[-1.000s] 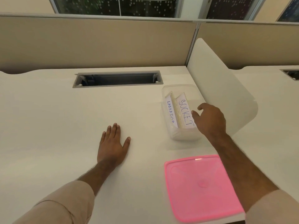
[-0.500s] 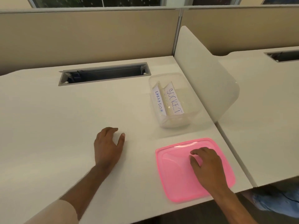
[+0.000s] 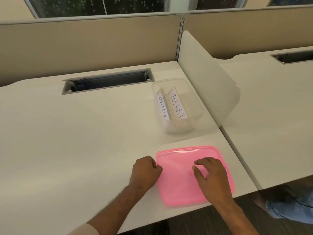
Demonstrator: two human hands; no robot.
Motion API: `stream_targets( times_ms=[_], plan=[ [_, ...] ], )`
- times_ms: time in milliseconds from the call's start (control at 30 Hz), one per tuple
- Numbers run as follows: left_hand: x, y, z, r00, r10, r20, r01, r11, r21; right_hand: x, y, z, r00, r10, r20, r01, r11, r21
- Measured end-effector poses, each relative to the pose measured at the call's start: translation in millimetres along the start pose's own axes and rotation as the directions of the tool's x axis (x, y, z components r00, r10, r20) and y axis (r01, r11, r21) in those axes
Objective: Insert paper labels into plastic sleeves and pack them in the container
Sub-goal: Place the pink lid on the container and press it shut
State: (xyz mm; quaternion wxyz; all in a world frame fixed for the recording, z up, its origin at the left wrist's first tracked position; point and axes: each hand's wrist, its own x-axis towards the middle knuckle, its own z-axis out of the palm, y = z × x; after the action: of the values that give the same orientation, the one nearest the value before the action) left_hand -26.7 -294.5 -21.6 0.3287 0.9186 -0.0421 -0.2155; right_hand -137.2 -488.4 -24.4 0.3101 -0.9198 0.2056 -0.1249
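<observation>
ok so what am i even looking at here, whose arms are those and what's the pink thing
There is no machine here: a person wears a camera on the head, so you look forward and down over their own two bare arms at a white desk. The left hand has its fingers curled at the left edge of the pink thing, which is a flat lid lying near the front of the desk; whether it already grips that edge is hard to tell. The right hand rests on top of the lid with bent fingers. Further back stands a clear plastic container, open, with two paper labels leaning inside, reading LABRADOR and SOCKET. Behind it is a cable slot in the desk, and a white divider stands to the right.
</observation>
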Motion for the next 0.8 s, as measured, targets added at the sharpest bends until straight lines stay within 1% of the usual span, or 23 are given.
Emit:
stream_targets(
  times_ms=[67,133,200,267,333,433,500,567,633,733,800],
  plan=[
    [2,-7,-12,1.000,-0.002,-0.012,0.000,0.990,-0.139,2,-5,-3,1.000,-0.016,-0.020,0.016,1.000,0.016],
    [4,-16,-26,0.999,0.007,-0.033,-0.014,0.975,-0.223,4,-10,-4,0.998,-0.040,-0.045,0.041,0.999,0.031],
    [6,-26,-42,0.997,-0.026,-0.068,0.002,0.944,-0.329,6,-18,-6,0.996,-0.061,-0.060,0.064,0.997,0.044],
    [9,-37,-61,0.992,-0.070,-0.102,0.020,0.901,-0.433,8,-26,-10,0.992,-0.115,-0.058,0.117,0.992,0.046],
    [10,-47,-82,0.987,-0.115,-0.113,0.038,0.847,-0.530,8,-33,-13,0.982,-0.189,-0.006,0.189,0.981,0.045],
    [11,-61,-113,0.982,-0.164,-0.092,0.069,0.770,-0.635,7,-43,-16,0.960,-0.234,0.153,0.223,0.971,0.085],
    [11,-70,-132,0.983,-0.177,-0.057,0.090,0.722,-0.687,7,-54,-16,0.936,-0.299,0.184,0.290,0.954,0.074],
    [12,-76,-147,0.982,-0.186,-0.015,0.116,0.671,-0.732,10,-66,-12,0.909,-0.397,0.128,0.401,0.916,-0.004],
    [12,-81,-158,0.981,-0.192,0.022,0.138,0.617,-0.774,12,-78,-8,0.879,-0.475,0.051,0.477,0.876,-0.072],
    [14,-84,-171,0.982,-0.182,0.043,0.139,0.556,-0.820,17,-94,-8,0.839,-0.542,-0.044,0.537,0.838,-0.096],
    [14,-84,-177,0.988,-0.153,0.035,0.113,0.538,-0.835,22,-105,-10,0.824,-0.562,-0.072,0.555,0.827,-0.093]
  ],
)
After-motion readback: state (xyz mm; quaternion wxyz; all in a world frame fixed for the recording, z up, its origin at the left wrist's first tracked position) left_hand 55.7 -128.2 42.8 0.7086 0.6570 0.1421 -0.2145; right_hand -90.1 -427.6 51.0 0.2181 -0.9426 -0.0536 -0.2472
